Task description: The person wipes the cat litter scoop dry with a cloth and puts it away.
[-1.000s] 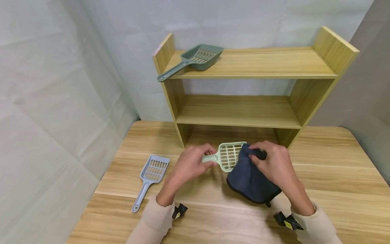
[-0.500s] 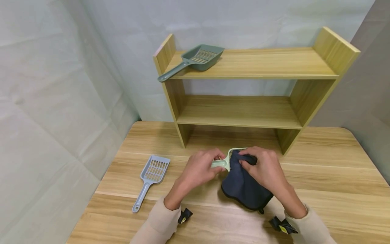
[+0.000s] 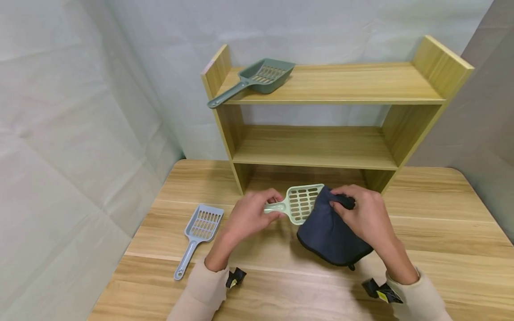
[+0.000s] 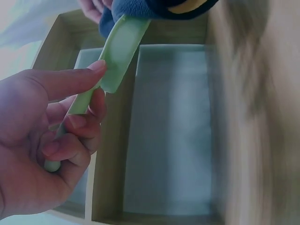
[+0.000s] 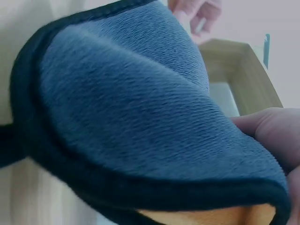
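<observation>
My left hand (image 3: 253, 211) grips the handle of a pale green litter scoop (image 3: 300, 204), its slotted head pointing right. In the left wrist view the thumb and curled fingers wrap that handle, and the scoop (image 4: 119, 58) is seen edge-on. My right hand (image 3: 363, 211) pinches a dark blue cloth (image 3: 331, 234) with black edging at its upper part. The cloth lies against the scoop head's right end and covers it there. In the right wrist view the cloth (image 5: 126, 103) fills much of the picture, and a bit of orange shows under its edge.
A blue-grey litter scoop (image 3: 202, 225) lies on the wooden table (image 3: 273, 281) at the left. Behind my hands stands a wooden shelf unit (image 3: 315, 145). On its top board rests a dark green litter scoop (image 3: 263, 76), handle jutting past the front edge.
The cloth slid left over the scoop's head to near its handle, then back right, baring the slots again. Both hands came closer together, then apart. The other scoops stayed put.
</observation>
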Demonstrator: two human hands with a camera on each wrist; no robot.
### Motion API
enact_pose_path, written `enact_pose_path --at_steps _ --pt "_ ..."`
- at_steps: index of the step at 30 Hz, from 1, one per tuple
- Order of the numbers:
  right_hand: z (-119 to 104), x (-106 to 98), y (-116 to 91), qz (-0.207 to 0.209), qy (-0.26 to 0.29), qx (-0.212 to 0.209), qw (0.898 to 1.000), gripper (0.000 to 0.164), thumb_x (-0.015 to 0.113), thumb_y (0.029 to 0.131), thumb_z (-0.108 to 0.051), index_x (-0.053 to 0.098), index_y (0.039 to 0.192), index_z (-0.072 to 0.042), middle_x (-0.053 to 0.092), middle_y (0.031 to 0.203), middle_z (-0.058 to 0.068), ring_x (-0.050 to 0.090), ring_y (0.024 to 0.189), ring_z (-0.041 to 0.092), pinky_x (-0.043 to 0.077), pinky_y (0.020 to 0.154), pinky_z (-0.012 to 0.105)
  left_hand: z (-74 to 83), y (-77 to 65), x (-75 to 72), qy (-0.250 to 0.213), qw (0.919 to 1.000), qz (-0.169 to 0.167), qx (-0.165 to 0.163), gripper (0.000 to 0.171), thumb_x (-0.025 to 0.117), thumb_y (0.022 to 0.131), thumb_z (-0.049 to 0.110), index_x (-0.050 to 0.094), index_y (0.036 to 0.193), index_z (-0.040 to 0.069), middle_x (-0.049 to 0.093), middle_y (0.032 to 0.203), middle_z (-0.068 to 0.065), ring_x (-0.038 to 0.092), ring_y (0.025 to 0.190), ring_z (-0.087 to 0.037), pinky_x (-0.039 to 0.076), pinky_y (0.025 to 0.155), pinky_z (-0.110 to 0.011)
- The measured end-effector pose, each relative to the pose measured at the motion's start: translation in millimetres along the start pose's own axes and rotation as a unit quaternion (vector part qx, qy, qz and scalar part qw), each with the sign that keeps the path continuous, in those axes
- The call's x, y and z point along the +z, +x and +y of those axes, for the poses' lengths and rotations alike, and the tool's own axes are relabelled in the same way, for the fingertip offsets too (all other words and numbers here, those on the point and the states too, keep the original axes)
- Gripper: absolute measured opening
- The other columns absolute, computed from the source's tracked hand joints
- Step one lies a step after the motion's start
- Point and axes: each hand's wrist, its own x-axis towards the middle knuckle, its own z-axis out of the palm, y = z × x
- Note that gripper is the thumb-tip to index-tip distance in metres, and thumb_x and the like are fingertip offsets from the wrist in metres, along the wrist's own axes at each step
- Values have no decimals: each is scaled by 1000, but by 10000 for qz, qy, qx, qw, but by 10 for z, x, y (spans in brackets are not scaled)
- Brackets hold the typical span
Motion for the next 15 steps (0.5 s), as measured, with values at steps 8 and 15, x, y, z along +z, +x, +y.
enact_pose_path --at_steps 8,15 --pt "165 -211 35 -10 112 381 9992 25 88 87 -4 82 111 -9 82 102 15 71 75 23 51 65 33 -82 -16 -152 -138 9996 206 -118 27 91 88 17 77 111 14 78 96 -1 65 80 -12 53 73 -31" --pt "252 -293 60 -102 295 606 9977 25 86 91 -8 80 115 -8 81 98 15 72 75 21 47 64 24 -178 -41 -287 -191 9993 317 -94 27 89 90 17 76 113 11 78 99 -3 63 79 -15 51 73 -29"
